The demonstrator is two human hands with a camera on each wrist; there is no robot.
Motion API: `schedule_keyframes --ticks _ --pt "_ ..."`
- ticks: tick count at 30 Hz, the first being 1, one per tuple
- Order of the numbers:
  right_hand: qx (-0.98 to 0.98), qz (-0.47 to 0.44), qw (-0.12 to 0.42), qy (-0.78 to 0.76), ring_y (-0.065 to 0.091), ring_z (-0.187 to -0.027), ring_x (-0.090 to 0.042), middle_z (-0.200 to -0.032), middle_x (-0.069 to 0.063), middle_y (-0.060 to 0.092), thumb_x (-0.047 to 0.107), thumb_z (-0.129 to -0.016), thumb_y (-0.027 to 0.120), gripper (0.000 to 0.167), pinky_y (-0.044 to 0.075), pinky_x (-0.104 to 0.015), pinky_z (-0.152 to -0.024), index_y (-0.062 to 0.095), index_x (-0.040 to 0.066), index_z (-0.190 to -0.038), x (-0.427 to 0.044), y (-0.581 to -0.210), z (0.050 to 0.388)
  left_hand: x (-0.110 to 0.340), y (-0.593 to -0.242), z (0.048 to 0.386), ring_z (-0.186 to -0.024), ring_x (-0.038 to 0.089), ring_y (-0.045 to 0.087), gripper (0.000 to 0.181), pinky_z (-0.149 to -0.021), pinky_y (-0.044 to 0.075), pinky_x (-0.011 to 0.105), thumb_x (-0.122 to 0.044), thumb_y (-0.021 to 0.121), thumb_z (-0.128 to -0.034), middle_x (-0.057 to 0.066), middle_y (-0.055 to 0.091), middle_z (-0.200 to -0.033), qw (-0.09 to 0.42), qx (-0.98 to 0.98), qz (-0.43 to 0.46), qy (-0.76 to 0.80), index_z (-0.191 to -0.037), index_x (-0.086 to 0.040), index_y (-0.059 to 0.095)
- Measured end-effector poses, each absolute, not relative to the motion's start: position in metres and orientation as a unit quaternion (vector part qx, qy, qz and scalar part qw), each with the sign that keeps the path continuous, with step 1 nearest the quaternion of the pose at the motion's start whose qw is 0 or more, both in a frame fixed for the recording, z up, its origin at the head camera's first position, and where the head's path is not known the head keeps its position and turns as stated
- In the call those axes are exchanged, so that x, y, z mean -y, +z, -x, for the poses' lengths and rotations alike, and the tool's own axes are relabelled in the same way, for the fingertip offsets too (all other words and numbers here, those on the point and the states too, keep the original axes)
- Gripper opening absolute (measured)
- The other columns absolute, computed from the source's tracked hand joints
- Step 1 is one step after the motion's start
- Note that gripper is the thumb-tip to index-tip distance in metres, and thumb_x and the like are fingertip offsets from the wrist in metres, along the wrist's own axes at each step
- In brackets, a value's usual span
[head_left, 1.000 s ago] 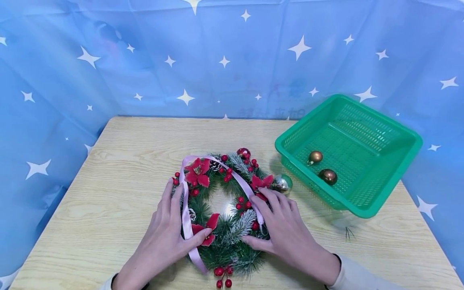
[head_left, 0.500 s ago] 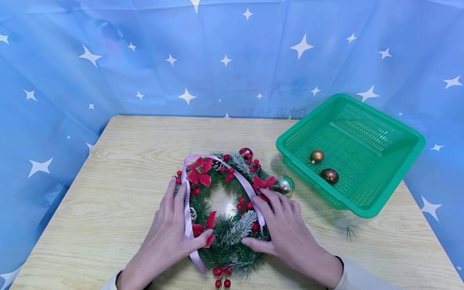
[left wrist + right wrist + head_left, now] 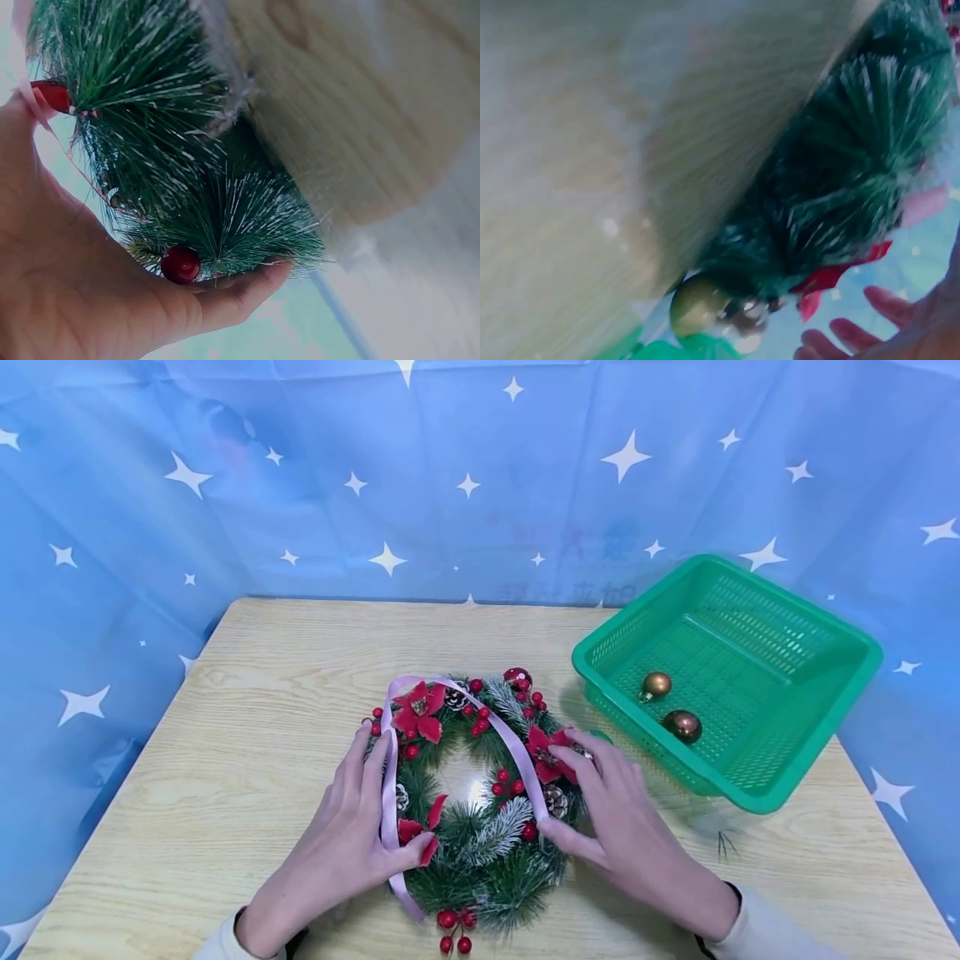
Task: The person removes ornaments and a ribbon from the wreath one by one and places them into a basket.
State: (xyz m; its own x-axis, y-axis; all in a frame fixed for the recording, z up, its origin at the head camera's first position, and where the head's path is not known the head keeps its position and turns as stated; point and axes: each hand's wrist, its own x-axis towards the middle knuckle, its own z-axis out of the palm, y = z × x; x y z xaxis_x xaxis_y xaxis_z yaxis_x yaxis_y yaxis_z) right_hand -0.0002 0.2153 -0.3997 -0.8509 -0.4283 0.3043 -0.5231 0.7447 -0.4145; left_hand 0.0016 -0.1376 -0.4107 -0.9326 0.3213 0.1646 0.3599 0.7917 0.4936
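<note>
The right hand (image 3: 621,806) has moved out, fingers spread; the left hand (image 3: 347,827) grips the wreath (image 3: 489,842) lying between them. Left of it the surface (image 3: 217,760) runs wide; a green basket (image 3: 651,739) sits close on the right

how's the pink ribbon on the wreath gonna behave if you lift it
The ribbon is probably floppy and light, since it is a thin, narrow strip that curves loosely over the wreath. Its smooth, slightly shiny face suggests it could be a bit slippery. It might also snag while lifting, as the wreath under it is bristly.
</note>
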Motion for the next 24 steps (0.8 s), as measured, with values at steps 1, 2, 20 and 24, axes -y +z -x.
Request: schedule_keyframes --ticks 1,2,20,24 --pt "0.927 -0.255 0.095 0.258 0.037 -0.151 -0.042 -0.17 -0.015 0.037 0.06 -0.104 0.065 0.077 0.033 -0.076 -0.109 0.048 0.013 -0.162 -0.218 -0.4 0.003 0.138 -0.411 -0.001 -0.156 0.053 0.027 0.134 -0.105 0.044 0.077 -0.055 0.091 -0.0789 0.026 0.006 -0.178 0.04 0.945 0.184 -0.267 -0.175 -0.007 0.01" --pt "0.925 -0.254 0.093 0.266 0.037 -0.152 -0.042 -0.17 -0.014 0.036 0.056 -0.106 0.065 0.073 0.033 -0.075 -0.11 0.048 0.013 -0.162 -0.221 -0.4 0.005 0.138 -0.412 0.0 -0.155 0.053 0.028 0.134 -0.104 0.045 0.077 -0.054 0.091 -0.0787 0.026 0.006 -0.178 0.043 0.945 0.188 -0.266 -0.175 -0.006 0.01" --pt "0.93 -0.175 -0.002 0.323 0.038 -0.152 -0.046 -0.168 -0.02 0.036 0.031 -0.118 0.051 0.051 0.033 -0.077 -0.114 0.046 0.006 -0.162 -0.243 -0.404 0.032 0.14 -0.41 0.008 -0.158 0.053 0.022 0.135 -0.107 0.042 0.075 -0.055 0.092 -0.0799 0.017 -0.003 -0.181 0.02 0.942 0.196 -0.272 -0.176 -0.01 0.008" --pt "0.929 -0.171 -0.021 0.328 0.041 -0.151 -0.042 -0.164 -0.019 0.04 0.03 -0.118 0.052 0.05 0.037 -0.071 -0.115 0.045 0.005 -0.161 -0.246 -0.405 0.032 0.14 -0.411 0.009 -0.158 0.054 0.023 0.134 -0.108 0.041 0.077 -0.054 0.092 -0.0797 0.017 -0.002 -0.181 0.024 0.942 0.198 -0.271 -0.176 -0.008 0.01"
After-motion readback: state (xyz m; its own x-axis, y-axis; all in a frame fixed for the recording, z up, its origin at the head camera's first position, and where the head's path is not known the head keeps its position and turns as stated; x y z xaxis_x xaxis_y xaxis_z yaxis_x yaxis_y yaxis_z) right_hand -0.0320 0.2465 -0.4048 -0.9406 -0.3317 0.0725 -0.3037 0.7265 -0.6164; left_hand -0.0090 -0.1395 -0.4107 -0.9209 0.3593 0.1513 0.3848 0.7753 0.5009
